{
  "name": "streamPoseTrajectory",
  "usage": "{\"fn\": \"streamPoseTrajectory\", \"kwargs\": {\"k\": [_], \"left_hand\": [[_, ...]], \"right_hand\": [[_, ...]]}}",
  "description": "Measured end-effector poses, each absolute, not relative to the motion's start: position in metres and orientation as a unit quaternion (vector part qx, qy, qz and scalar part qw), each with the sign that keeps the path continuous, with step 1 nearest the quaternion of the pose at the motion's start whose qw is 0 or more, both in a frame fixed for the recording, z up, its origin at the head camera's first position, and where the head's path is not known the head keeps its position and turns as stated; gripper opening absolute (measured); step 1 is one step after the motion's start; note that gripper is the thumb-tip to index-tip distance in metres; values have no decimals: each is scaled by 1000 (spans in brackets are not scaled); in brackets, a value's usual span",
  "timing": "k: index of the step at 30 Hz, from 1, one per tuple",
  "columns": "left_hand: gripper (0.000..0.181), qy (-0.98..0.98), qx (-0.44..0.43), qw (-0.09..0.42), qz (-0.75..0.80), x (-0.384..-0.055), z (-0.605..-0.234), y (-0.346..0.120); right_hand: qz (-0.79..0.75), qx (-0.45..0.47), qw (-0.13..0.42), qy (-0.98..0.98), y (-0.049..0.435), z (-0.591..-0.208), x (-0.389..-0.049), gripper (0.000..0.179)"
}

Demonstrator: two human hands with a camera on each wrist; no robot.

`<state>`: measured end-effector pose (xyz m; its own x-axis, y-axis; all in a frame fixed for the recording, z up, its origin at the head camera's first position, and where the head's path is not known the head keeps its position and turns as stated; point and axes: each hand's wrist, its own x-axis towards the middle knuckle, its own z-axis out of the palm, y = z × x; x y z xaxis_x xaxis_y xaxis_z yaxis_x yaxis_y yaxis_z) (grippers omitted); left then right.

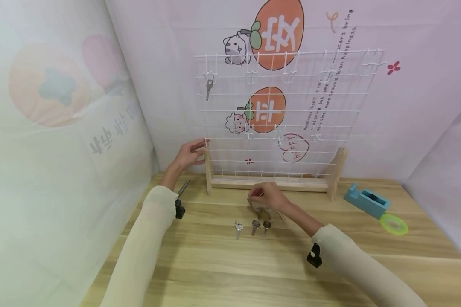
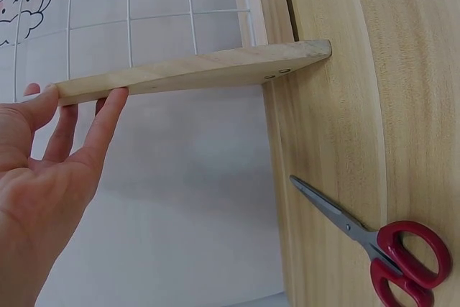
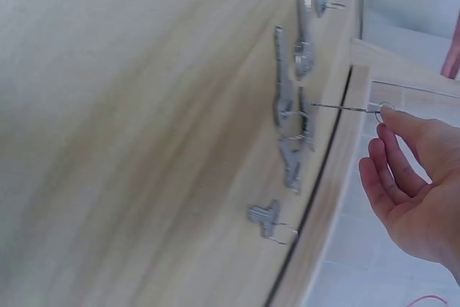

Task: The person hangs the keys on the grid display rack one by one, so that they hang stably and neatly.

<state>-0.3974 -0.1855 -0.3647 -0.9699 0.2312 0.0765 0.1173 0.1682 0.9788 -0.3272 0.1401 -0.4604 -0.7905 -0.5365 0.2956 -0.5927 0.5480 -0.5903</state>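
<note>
My left hand [image 1: 188, 154] holds the top of the rack's left wooden post [image 2: 194, 70], thumb at its end and fingers against its outer face. At the front of the rack, my right hand [image 1: 272, 197] pinches a key [image 3: 341, 108] by its small ring, just above the table. Several other keys lie below that hand, among them a silver key [image 1: 239, 229], another key [image 1: 255, 227] and a darker-headed key [image 1: 266, 226]. One key [image 1: 209, 87] hangs from a hook at the upper left of the white wire grid [image 1: 230, 111].
Scissors [image 2: 352, 228] with red handles lie left of the rack. To its right are a blue tape dispenser [image 1: 366, 202] and a yellow-green tape roll [image 1: 393, 224]. More white hooks [image 1: 290, 76] sit on the grid, and printed cloth [image 1: 169, 85] stands behind it.
</note>
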Motion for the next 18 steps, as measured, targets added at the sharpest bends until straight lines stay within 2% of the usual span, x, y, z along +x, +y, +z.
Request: {"fn": "streamPoseTrajectory", "kwargs": {"k": [6, 18], "left_hand": [[46, 762, 114, 43, 637, -397, -367, -185], [47, 758, 112, 43, 641, -397, -367, -185]], "right_hand": [[351, 342, 66, -869, 143, -433, -330, 4], [350, 345, 113, -864, 145, -346, -329, 5]]}}
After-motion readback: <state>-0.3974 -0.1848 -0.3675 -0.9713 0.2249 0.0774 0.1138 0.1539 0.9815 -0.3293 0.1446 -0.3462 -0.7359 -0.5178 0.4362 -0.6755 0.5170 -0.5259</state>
